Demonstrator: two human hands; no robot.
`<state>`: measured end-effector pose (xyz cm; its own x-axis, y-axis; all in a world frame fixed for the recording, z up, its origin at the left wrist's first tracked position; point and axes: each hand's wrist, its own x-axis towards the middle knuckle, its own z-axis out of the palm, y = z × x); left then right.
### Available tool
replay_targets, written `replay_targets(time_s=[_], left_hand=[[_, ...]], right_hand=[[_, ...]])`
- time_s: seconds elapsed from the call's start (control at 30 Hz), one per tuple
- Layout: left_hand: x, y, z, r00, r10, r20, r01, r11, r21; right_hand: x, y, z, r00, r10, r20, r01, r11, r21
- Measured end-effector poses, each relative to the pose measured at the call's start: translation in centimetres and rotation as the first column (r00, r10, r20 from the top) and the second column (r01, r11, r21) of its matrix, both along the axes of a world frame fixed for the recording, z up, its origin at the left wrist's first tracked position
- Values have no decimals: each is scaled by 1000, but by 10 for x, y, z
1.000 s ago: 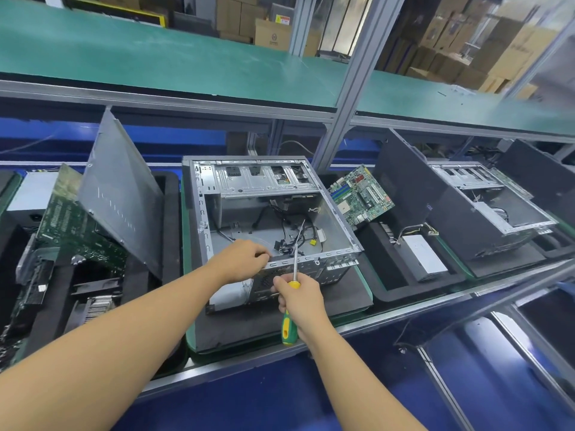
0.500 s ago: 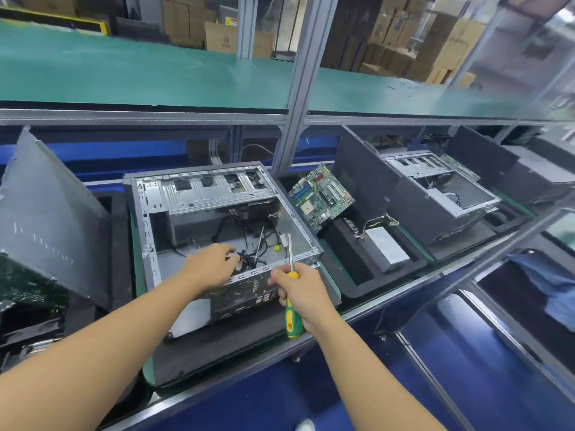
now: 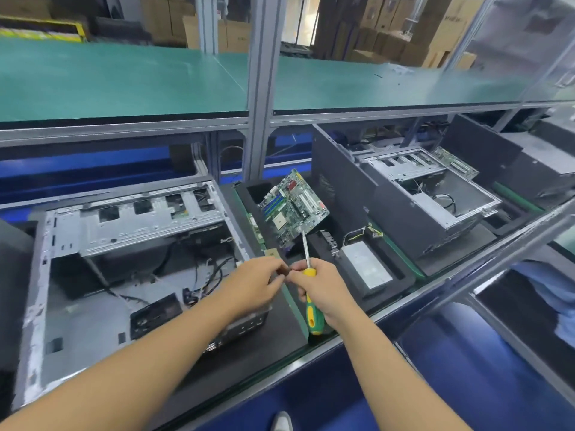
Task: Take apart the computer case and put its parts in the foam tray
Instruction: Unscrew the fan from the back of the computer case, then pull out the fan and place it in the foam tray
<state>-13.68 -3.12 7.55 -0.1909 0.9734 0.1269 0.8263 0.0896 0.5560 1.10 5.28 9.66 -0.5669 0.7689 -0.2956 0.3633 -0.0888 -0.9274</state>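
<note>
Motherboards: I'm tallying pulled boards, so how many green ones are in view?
2. One motherboard leans in the foam tray right of the near case; the second motherboard pokes up behind the farther case on the right. Others may be hidden.

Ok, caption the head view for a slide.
Right hand holds a screwdriver and meets the left hand by the open case.
</note>
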Motion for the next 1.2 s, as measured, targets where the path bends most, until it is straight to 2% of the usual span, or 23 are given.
replay_targets(time_s=[0.07,0.17,0.3,0.43,0.6,0.83,1.0,1.1,1.2], left_hand=[[7,30,3,998,47,-46,-48,998,-30],[18,73,2,998,60,18,-56,984,-168],[30,112,-18,977,176,116,-128,932,-338],[37,125,-48,972,236,7,-194,815,-546],[42,128,-71,952,299,-68,-255,649,-716],[37,131,-79,929,345,-133,-325,591,-739],[38,128,-75,930,338,-147,-320,545,-775],[35,126,-68,936,331,-116,-294,561,-774],[26,125,-54,943,333,-6,-232,646,-727]], right_hand=[[7,31,1,996,60,63,-63,997,51],[16,74,-2,979,110,174,-126,988,90],[30,125,-25,954,115,278,-144,986,86],[42,160,-68,876,147,459,-209,974,87],[34,170,-121,757,258,600,-295,955,-38],[11,178,-153,751,301,588,-266,953,-148],[8,178,-156,783,341,519,-216,933,-288],[0,179,-146,863,282,419,-152,936,-317],[-12,176,-132,947,163,278,-24,896,-444]])
